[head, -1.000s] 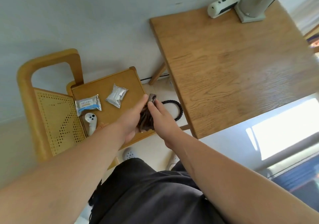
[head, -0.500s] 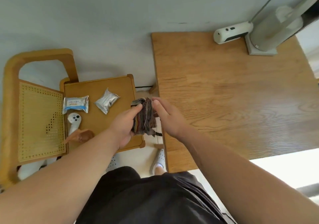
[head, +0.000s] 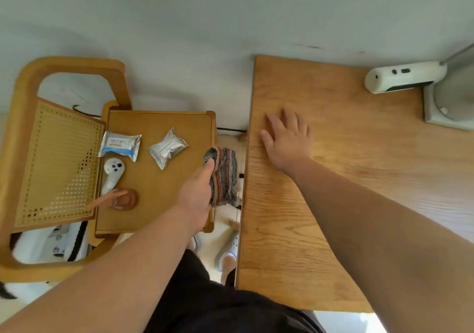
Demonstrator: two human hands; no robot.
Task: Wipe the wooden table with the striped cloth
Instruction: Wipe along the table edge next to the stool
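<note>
A wooden chair (head: 69,64) with a cane back stands at the left. On its seat (head: 154,204), starting from the left edge, lie a blue-and-white packet (head: 119,145), a white controller (head: 112,172) just nearer than it, and a brown object (head: 124,199) toward the near left corner. A silver foil packet (head: 168,148) sits near the seat's middle.

At the seat's right edge, the left hand (head: 197,194) grips the striped cloth (head: 223,176), thumb laid along its side. The fingers are hidden behind the fabric. The cloth is folded into a thick wad of many-coloured stripes. It looks soft, light and limp, with a nubby weave that should not slip. It is probably best held across the whole folded thickness, as here, since pinching one layer would likely let it fall open. For wiping, a flat palm on top would likely serve better.

The cloth hangs over the gap between the chair and the wooden table (head: 269,243), near the table's left edge but not touching it.

The right hand (head: 288,142) lies flat on the table just inside that left edge, fingers straight and spread, holding nothing. It is near the cloth, across the gap and slightly farther away.

At the table's far right corner rest a white device (head: 402,76) and a grey stand (head: 448,106).
</note>
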